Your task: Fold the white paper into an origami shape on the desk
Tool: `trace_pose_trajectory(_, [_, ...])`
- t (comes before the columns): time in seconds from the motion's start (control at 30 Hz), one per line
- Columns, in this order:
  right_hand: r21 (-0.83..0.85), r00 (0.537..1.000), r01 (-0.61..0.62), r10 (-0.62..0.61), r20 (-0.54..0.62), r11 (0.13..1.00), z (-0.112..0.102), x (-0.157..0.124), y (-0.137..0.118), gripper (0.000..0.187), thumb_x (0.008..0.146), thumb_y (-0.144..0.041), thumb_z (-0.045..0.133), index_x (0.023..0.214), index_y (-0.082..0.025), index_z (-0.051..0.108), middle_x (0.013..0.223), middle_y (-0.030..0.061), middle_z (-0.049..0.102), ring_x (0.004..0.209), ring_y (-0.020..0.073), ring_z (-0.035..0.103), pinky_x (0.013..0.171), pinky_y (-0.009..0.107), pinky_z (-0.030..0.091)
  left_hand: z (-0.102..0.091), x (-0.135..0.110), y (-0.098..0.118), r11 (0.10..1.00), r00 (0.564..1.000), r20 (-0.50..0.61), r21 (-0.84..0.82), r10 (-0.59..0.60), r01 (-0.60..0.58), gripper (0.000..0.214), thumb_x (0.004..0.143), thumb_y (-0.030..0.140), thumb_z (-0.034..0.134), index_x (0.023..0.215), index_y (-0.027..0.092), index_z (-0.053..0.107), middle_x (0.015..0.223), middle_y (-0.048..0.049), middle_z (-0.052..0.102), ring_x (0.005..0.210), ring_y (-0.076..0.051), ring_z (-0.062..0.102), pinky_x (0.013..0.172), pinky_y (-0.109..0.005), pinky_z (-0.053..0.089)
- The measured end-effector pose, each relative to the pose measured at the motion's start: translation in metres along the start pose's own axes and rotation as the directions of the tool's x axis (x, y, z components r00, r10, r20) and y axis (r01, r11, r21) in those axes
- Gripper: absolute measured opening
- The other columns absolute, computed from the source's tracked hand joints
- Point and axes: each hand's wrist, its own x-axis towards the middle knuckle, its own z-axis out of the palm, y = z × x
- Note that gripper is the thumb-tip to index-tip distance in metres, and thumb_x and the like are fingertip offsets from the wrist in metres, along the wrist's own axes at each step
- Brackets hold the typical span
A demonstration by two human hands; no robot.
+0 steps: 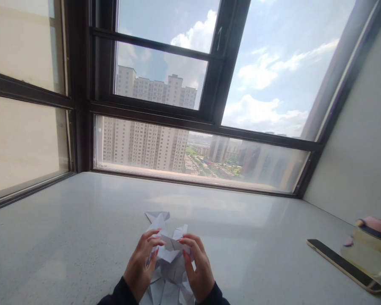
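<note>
A folded white paper piece (169,255) with creased, angled flaps is between my two hands at the lower middle. My right hand (198,264) pinches its right edge, thumb below and fingers above. On the other side, my left hand (141,262) has its curled fingers and thumb at the paper's left edge. Beneath and around my hands lie several more folded white papers (163,292), partly covered. Just beyond my fingertips, a pointed paper piece (158,216) rests on the white surface.
The white speckled ledge (66,237) runs up to a dark-framed window (152,110). At the right, a phone (344,264) lies beside a clear container with a pink and dark top (376,228), near the white side wall (362,161). Tall buildings show outside.
</note>
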Motion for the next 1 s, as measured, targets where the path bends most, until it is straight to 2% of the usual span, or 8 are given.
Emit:
trace_pose_trajectory(0.17, [-0.196,0.995,-0.047,0.029,-0.098,0.98,-0.003,-0.001,0.005,0.025,0.073,-0.01,0.035,0.092,-0.021,0.049,0.098,0.0069,0.048,0.094,0.0199,0.045,0.08,0.038,0.037,-0.002,-0.001,-0.003,0.985,0.996,-0.07,0.164,0.056,-0.044,0.037,0.068,0.003,0.033,0.091,0.023,0.054,0.117,-0.0039,0.044,0.109,-0.019,0.039,0.086,-0.034,0.039])
trace_pose_trajectory(0.3, [-0.269,0.988,-0.134,0.108,-0.108,0.954,0.0,-0.004,0.014,0.027,0.071,-0.011,0.039,0.094,-0.02,0.048,0.098,0.007,0.05,0.094,0.021,0.045,0.079,0.038,0.036,-0.001,-0.003,-0.007,0.957,0.995,-0.079,0.288,0.06,-0.035,0.043,0.067,0.004,0.033,0.1,0.024,0.05,0.125,-0.0021,0.036,0.115,-0.02,0.029,0.089,-0.04,0.032])
trace_pose_trajectory(0.37, [-0.28,0.986,-0.168,0.155,-0.066,0.945,0.004,-0.007,0.021,0.028,0.069,-0.012,0.041,0.095,-0.021,0.049,0.095,0.0061,0.052,0.091,0.0206,0.047,0.077,0.036,0.038,0.004,-0.007,-0.012,0.945,0.999,-0.022,0.325,0.036,-0.027,0.044,0.067,0.006,0.034,0.104,0.025,0.048,0.126,-0.0023,0.036,0.115,-0.02,0.03,0.089,-0.041,0.032])
trace_pose_trajectory(0.5, [-0.288,0.975,-0.164,0.2,0.101,0.943,0.013,-0.015,0.033,0.027,0.063,-0.012,0.048,0.088,-0.022,0.053,0.086,0.0045,0.057,0.083,0.02,0.052,0.072,0.033,0.042,0.022,-0.024,-0.033,0.918,0.975,0.221,0.391,-0.019,-0.071,0.037,0.072,0.022,0.04,0.109,0.026,0.045,0.116,-0.0035,0.049,0.104,-0.022,0.044,0.087,-0.045,0.032])
trace_pose_trajectory(0.6, [-0.317,0.977,-0.153,0.191,0.09,0.936,0.017,-0.019,0.038,0.027,0.062,-0.011,0.048,0.086,-0.022,0.055,0.094,0.006,0.056,0.09,0.0214,0.05,0.077,0.035,0.041,0.032,-0.036,-0.047,0.906,0.949,0.313,0.395,0.022,-0.151,0.036,0.076,0.032,0.04,0.111,0.027,0.044,0.112,-0.0031,0.052,0.101,-0.021,0.047,0.085,-0.042,0.035])
trace_pose_trajectory(0.73, [-0.33,0.977,-0.156,0.195,0.089,0.931,0.018,-0.021,0.037,0.029,0.062,-0.011,0.047,0.088,-0.021,0.055,0.097,0.0073,0.056,0.094,0.0218,0.049,0.08,0.036,0.04,0.035,-0.039,-0.051,0.902,0.943,0.327,0.389,0.058,-0.19,0.037,0.078,0.033,0.038,0.114,0.027,0.041,0.113,-0.0028,0.052,0.102,-0.019,0.046,0.085,-0.036,0.036])
trace_pose_trajectory(0.93, [-0.307,0.974,-0.157,0.198,0.106,0.939,0.016,-0.016,0.031,0.03,0.066,-0.013,0.046,0.093,-0.02,0.055,0.105,0.0077,0.054,0.101,0.0219,0.046,0.083,0.037,0.038,0.036,-0.039,-0.047,0.897,0.957,0.288,0.414,0.031,-0.154,0.036,0.077,0.035,0.039,0.111,0.027,0.044,0.111,-0.0023,0.053,0.102,-0.02,0.045,0.087,-0.036,0.033])
trace_pose_trajectory(1.0, [-0.283,0.973,-0.149,0.192,0.129,0.947,0.016,-0.016,0.031,0.035,0.065,-0.01,0.045,0.097,-0.019,0.054,0.105,0.0076,0.055,0.1,0.0211,0.047,0.084,0.036,0.038,0.036,-0.04,-0.048,0.899,0.95,0.309,0.404,0.037,-0.167,0.036,0.077,0.035,0.039,0.112,0.027,0.043,0.112,-0.0021,0.052,0.102,-0.019,0.045,0.088,-0.035,0.032])
